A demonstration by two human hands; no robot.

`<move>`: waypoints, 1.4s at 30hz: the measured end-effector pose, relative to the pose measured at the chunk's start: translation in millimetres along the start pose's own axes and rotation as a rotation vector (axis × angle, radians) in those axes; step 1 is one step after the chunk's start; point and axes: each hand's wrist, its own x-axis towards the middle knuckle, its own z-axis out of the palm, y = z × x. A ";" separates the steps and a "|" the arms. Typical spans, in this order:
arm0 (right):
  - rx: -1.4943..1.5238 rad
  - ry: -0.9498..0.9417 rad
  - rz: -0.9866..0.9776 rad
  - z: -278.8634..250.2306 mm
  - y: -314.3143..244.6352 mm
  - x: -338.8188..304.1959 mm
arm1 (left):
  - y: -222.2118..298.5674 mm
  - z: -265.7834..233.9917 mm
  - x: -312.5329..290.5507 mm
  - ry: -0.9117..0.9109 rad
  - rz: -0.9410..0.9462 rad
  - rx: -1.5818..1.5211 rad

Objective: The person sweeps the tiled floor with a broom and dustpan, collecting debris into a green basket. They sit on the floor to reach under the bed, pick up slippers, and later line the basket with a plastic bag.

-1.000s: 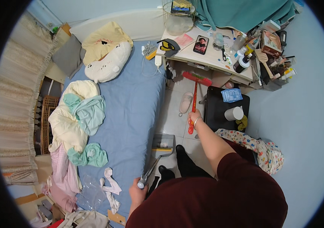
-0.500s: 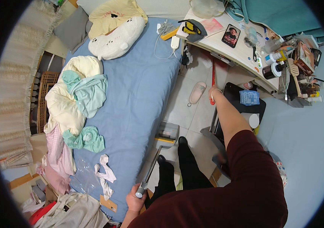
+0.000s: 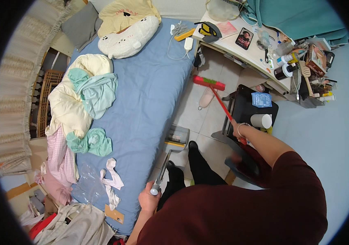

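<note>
Below and left of centre, the dustpan is held by its upper end, the fingers of the left hand curled round it, apparently so that it can be set low beside the bed. Right of centre, the broom is clasped by the right hand, fingers wrapped round it, its head extended to upper centre beside the slipper, seemingly for reach.

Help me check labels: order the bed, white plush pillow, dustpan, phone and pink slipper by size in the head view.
1. Bed
2. White plush pillow
3. Dustpan
4. Phone and pink slipper: too alike to rank
</note>
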 end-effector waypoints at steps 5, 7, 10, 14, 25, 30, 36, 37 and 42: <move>0.311 -0.040 -0.018 8.3 -39.5 -124.5 | -5.5 1.1 -0.9 0.020 -0.019 -0.072; 0.403 -0.042 -0.024 9.1 -32.9 -149.5 | -4.6 1.4 0.0 0.006 0.002 -0.049; 0.639 0.024 -0.118 -14.0 -10.0 -193.0 | -15.5 3.2 -0.2 -0.002 -0.001 -0.015; 0.686 0.219 -0.147 -11.2 35.9 -180.9 | -12.7 -3.7 3.4 -0.014 0.012 0.015; 0.912 0.425 0.035 -128.2 24.7 -32.2 | -10.2 -7.0 1.8 0.007 0.021 0.020; 0.503 0.207 0.120 -110.5 11.5 40.1 | -12.0 -10.5 -0.2 -0.023 0.020 0.013; 0.499 0.088 0.006 -76.8 12.1 -125.7 | -12.2 -6.3 -1.0 0.000 -0.009 -0.012; 0.550 0.037 -0.029 -74.4 26.5 -135.0 | -12.8 -4.8 1.1 -0.002 -0.007 -0.025; 0.650 -0.091 -0.057 -87.2 62.0 -176.5 | -14.1 -5.8 5.3 0.016 0.025 -0.070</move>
